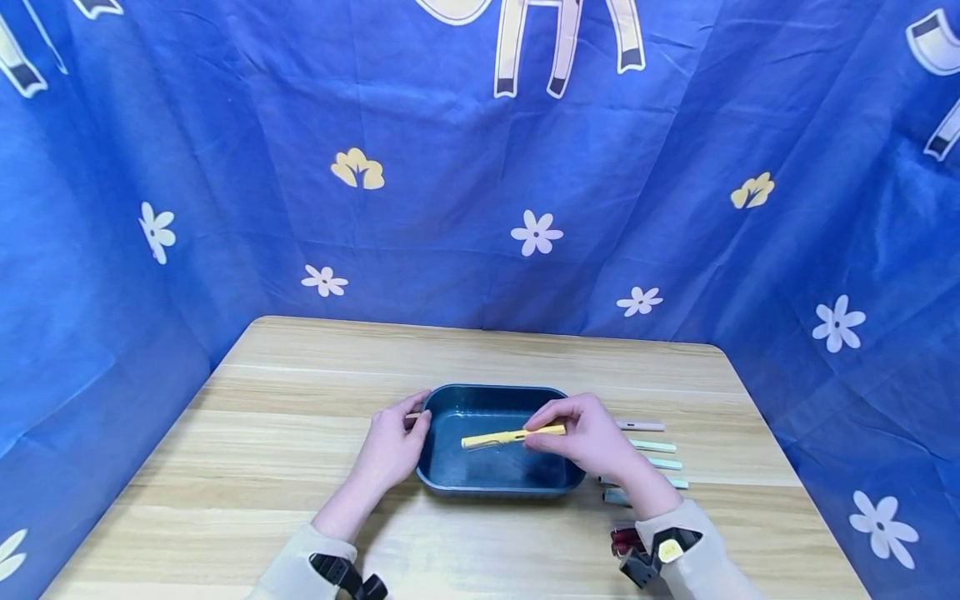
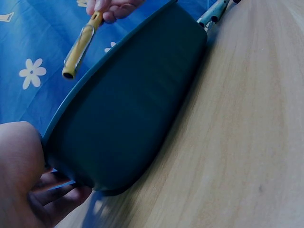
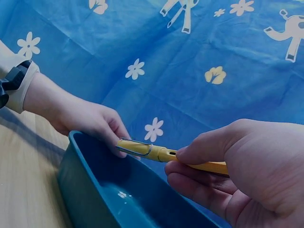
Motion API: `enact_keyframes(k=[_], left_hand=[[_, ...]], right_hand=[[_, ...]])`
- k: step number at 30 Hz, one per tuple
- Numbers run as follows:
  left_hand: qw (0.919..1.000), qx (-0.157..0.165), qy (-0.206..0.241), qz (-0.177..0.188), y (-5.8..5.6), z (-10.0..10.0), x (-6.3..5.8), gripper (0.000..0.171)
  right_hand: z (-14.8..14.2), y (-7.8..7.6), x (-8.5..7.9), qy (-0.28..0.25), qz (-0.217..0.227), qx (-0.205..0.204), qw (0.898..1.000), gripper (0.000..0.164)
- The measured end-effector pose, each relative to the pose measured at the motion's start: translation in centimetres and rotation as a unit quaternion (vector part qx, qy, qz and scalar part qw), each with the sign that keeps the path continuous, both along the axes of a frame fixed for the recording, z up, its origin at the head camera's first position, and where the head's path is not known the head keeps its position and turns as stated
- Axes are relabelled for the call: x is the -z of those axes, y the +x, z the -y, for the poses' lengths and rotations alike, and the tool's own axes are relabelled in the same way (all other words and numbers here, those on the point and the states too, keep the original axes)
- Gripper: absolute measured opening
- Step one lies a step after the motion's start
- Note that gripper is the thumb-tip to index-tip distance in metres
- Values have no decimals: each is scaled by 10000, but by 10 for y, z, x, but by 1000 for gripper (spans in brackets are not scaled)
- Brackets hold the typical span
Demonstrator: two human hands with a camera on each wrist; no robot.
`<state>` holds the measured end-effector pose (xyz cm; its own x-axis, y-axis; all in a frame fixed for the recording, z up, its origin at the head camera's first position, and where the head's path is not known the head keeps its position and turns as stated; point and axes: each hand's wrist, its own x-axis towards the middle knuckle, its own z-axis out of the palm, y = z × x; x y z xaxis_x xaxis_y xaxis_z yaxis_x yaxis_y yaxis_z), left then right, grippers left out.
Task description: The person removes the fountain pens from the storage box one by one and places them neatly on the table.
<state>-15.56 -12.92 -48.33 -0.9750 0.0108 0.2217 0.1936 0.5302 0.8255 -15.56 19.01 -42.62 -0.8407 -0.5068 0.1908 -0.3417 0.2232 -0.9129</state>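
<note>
Over a dark teal rectangular tub (image 1: 498, 492) on the table, my right hand (image 1: 592, 437) pinches a yellow fountain pen (image 1: 495, 439) between thumb and fingertips. The pen lies nearly level above the inside of the tub, its wire clip and capped end pointing left, as the right wrist view shows (image 3: 142, 148). At the tub's left end, my left hand (image 1: 393, 442) holds the wall, with the thumb near the rim and the fingers curled around the outside (image 2: 57, 194). The tub's bottom shows no other pen in the head view.
Right of the tub lie a lilac pen (image 1: 643, 426), several mint pens (image 1: 666, 464) and a grey-teal one (image 1: 617, 497), partly hidden by my right arm. A dark red object (image 1: 624, 540) sits near my right wrist camera (image 1: 656, 560). Blue patterned cloth (image 1: 465, 275) hangs around the table (image 1: 322, 417).
</note>
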Motion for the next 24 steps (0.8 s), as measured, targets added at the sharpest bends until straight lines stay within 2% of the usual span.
enact_keyframes(k=[11, 21, 24], left_hand=[[10000, -11, -21, 16, 0, 1, -1, 38], [10000, -8, -70, -6, 0, 0, -2, 38], [10000, -7, -76, -16, -1, 0, -1, 38]], right_hand=[[-22, 13, -7, -668, -31, -86, 9977, 14], [-41, 26, -6, -964, -114, -150, 9952, 15], [-48, 30, -5, -983, -262, -120, 9947, 16]])
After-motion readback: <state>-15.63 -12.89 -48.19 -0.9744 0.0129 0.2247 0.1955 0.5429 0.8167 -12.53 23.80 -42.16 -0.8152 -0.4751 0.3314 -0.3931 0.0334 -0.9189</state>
